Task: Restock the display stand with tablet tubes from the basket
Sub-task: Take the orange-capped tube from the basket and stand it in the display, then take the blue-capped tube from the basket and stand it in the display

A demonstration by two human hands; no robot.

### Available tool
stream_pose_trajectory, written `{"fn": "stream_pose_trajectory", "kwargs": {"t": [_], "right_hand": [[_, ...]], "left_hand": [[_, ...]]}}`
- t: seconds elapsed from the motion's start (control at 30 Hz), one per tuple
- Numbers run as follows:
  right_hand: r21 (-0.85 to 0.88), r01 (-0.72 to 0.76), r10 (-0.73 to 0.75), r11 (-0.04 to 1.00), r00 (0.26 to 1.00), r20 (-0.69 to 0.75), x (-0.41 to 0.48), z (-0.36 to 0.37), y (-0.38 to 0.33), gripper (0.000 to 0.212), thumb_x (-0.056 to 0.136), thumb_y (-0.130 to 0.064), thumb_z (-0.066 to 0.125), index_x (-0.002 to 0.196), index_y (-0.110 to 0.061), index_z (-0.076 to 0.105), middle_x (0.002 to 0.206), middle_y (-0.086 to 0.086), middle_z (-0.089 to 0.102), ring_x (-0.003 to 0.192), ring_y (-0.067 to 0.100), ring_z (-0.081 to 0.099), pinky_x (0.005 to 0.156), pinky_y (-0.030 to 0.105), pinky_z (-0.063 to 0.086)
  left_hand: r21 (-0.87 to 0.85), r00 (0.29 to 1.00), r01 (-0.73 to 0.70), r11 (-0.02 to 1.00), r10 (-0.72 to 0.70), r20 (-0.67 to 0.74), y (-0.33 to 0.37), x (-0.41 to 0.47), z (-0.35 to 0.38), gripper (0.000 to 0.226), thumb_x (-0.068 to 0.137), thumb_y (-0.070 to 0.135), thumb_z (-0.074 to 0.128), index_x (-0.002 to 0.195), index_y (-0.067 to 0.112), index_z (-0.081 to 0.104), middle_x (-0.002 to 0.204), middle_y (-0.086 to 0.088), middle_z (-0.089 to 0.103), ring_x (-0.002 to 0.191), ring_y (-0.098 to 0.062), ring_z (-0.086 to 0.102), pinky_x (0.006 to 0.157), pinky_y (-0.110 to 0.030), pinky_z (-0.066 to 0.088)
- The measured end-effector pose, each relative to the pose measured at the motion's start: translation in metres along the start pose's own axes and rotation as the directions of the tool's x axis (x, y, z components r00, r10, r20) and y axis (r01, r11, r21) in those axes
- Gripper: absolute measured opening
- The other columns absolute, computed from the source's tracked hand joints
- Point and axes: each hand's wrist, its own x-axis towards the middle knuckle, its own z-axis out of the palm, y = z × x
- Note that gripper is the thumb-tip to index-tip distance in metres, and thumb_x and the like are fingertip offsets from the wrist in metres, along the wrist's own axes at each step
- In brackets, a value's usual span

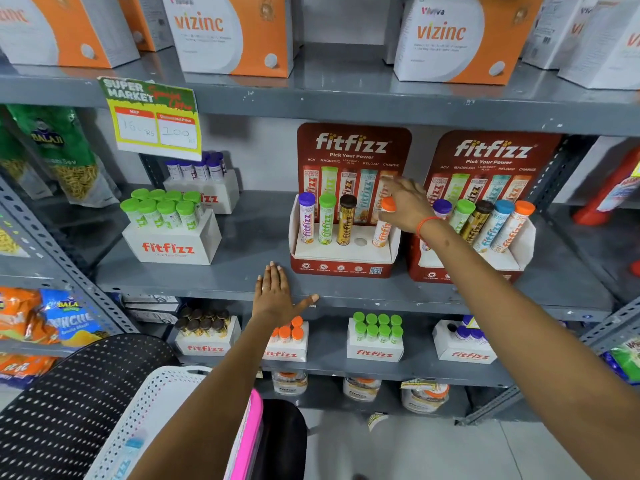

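The left red fitfizz display stand (341, 266) on the middle shelf holds a purple-capped tube (306, 216), a green-capped one (326, 218), a brown-capped one (346, 220) and an orange-capped tube (382, 226). Its fourth hole (360, 241) is empty. My right hand (407, 204) is at the orange cap with fingers spread and blurred. My left hand (275, 296) lies flat and open on the shelf's front edge. The white perforated basket (149, 407) sits low at the left; a blue-capped tube (133, 445) shows through its wall.
A second fitfizz stand (464, 271), full of tubes, stands right of the first. White boxes of green-capped tubes (171, 237) sit to the left. More tube boxes (375, 344) fill the shelf below. A black mesh surface (62, 403) is beside the basket.
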Motion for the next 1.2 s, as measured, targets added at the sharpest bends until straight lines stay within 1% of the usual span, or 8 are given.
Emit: {"fn": "stream_pose_trajectory", "kwargs": {"t": [0.13, 0.27, 0.57, 0.67, 0.8, 0.9, 1.03, 1.2], "right_hand": [[0.235, 0.16, -0.031, 0.959, 0.881, -0.472, -0.039, 0.033, -0.051, 0.051, 0.082, -0.023, 0.057, 0.13, -0.008, 0.048, 0.141, 0.015, 0.044, 0.134, 0.032, 0.034, 0.115, 0.044, 0.03], [0.352, 0.366, -0.149, 0.862, 0.845, -0.514, -0.082, 0.103, -0.12, 0.044, 0.081, -0.017, 0.055, 0.123, -0.004, 0.054, 0.133, 0.018, 0.051, 0.127, 0.027, 0.039, 0.112, 0.037, 0.029], [0.496, 0.409, -0.462, 0.766, 0.887, -0.017, -0.187, 0.273, -0.247, 0.045, 0.08, -0.023, 0.047, 0.119, -0.003, 0.056, 0.122, 0.02, 0.057, 0.117, 0.036, 0.05, 0.104, 0.046, 0.04], [0.465, 0.46, -0.589, 0.756, 0.789, 0.177, -0.223, 0.323, -0.274, 0.046, 0.078, -0.024, 0.047, 0.119, -0.005, 0.056, 0.12, 0.02, 0.058, 0.113, 0.039, 0.053, 0.096, 0.046, 0.048], [0.366, 0.587, -0.686, 0.722, 0.538, 0.489, -0.261, 0.378, -0.307, 0.049, 0.081, -0.02, 0.062, 0.127, -0.008, 0.051, 0.134, 0.015, 0.051, 0.121, 0.036, 0.046, 0.097, 0.045, 0.048], [0.304, 0.678, -0.676, 0.669, 0.386, 0.627, -0.273, 0.409, -0.335, 0.053, 0.086, -0.022, 0.058, 0.135, -0.007, 0.042, 0.146, 0.014, 0.038, 0.132, 0.033, 0.034, 0.105, 0.042, 0.04], [0.221, 0.75, -0.673, 0.624, 0.372, 0.639, -0.257, 0.436, -0.359, 0.043, 0.095, -0.007, 0.038, 0.138, -0.004, 0.038, 0.15, 0.017, 0.032, 0.139, 0.032, 0.027, 0.111, 0.043, 0.034], [0.197, 0.784, -0.626, 0.588, 0.287, 0.725, -0.234, 0.461, -0.361, 0.045, 0.096, -0.004, 0.034, 0.14, -0.005, 0.035, 0.153, 0.015, 0.027, 0.141, 0.032, 0.025, 0.114, 0.04, 0.029]], "left_hand": [[-0.137, 0.996, -0.068, 0.988, 0.059, -0.066, -0.019, -0.018, -0.006, 0.103, 0.078, 0.078, 0.021, 0.149, 0.008, -0.003, 0.159, -0.011, -0.006, 0.146, -0.025, -0.006, 0.118, -0.042, -0.003], [-0.232, 0.948, -0.043, 0.972, -0.034, -0.316, -0.058, -0.081, 0.009, 0.086, 0.087, 0.066, 0.023, 0.149, 0.007, 0.008, 0.158, -0.009, 0.011, 0.146, -0.021, 0.009, 0.118, -0.04, 0.006], [-0.388, 0.783, 0.468, 0.794, -0.576, -0.235, -0.165, -0.245, 0.1, 0.077, 0.092, 0.061, 0.016, 0.148, 0.009, 0.012, 0.157, -0.005, 0.011, 0.144, -0.019, 0.014, 0.116, -0.041, 0.011], [-0.4, 0.674, 0.641, 0.655, -0.73, -0.116, -0.192, -0.297, 0.134, 0.081, 0.091, 0.063, 0.011, 0.147, 0.004, 0.017, 0.156, -0.01, 0.017, 0.143, -0.025, 0.021, 0.116, -0.045, 0.017], [-0.36, 0.522, 0.804, 0.472, -0.851, 0.051, -0.216, -0.344, 0.168, 0.085, 0.087, 0.064, 0.011, 0.147, 0.004, 0.016, 0.156, -0.012, 0.018, 0.144, -0.026, 0.018, 0.115, -0.048, 0.017], [-0.331, 0.535, 0.82, 0.468, -0.832, 0.149, -0.224, -0.358, 0.187, 0.084, 0.086, 0.063, 0.009, 0.149, 0.008, 0.004, 0.159, -0.008, 0.005, 0.146, -0.024, 0.008, 0.117, -0.046, 0.015], [-0.311, 0.563, 0.812, 0.495, -0.805, 0.187, -0.223, -0.359, 0.201, 0.095, 0.076, 0.07, -0.016, 0.148, 0.01, -0.004, 0.158, -0.006, -0.006, 0.146, -0.021, -0.001, 0.118, -0.042, 0.009], [-0.276, 0.531, 0.835, 0.476, -0.827, 0.181, -0.224, -0.356, 0.208, 0.066, 0.099, 0.042, 0.021, 0.147, 0.008, -0.008, 0.158, -0.007, -0.01, 0.146, -0.02, -0.005, 0.119, -0.042, 0.009]]}}
